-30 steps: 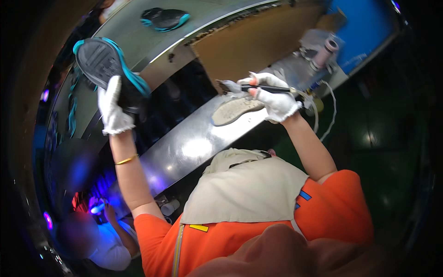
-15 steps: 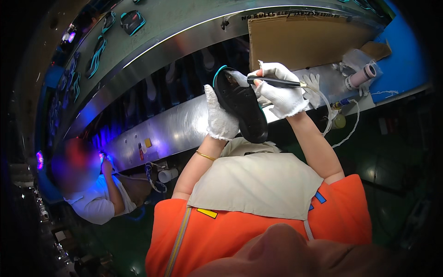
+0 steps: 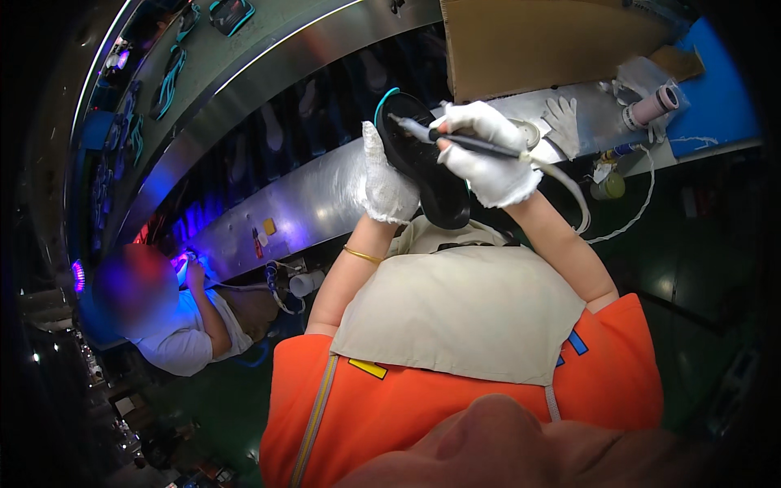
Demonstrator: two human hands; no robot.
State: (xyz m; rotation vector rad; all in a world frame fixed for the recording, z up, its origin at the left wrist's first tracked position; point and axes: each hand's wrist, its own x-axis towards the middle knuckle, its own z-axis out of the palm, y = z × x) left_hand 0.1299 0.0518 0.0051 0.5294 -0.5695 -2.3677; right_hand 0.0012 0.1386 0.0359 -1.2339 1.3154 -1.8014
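In front of my chest a black shoe sole (image 3: 446,192) with a teal edge at its far end is held up at a slant. My left hand (image 3: 389,191), in a white knit glove, grips its left side; the thumb lies along the edge and the other fingers are hidden beneath. My right hand (image 3: 490,179), gloved too, is closed round a dark pen-like glue brush (image 3: 468,141). The brush's pale tip touches or hovers just over the sole's far part; I cannot tell which. A pale hose (image 3: 573,189) runs from the brush's rear end.
Past my hands runs a metal ledge (image 3: 321,187), with a conveyor (image 3: 203,80) bearing teal-edged shoe parts beyond. A cardboard sheet (image 3: 537,53), spare glove (image 3: 561,126) and pink cylinder (image 3: 651,107) are at right. At left a co-worker (image 3: 175,329) sits near red-handled pliers (image 3: 257,242).
The brush tip has moved left and farther along the sole, and my right hand has shifted slightly left. My left hand keeps its hold. The whole view has shifted a little.
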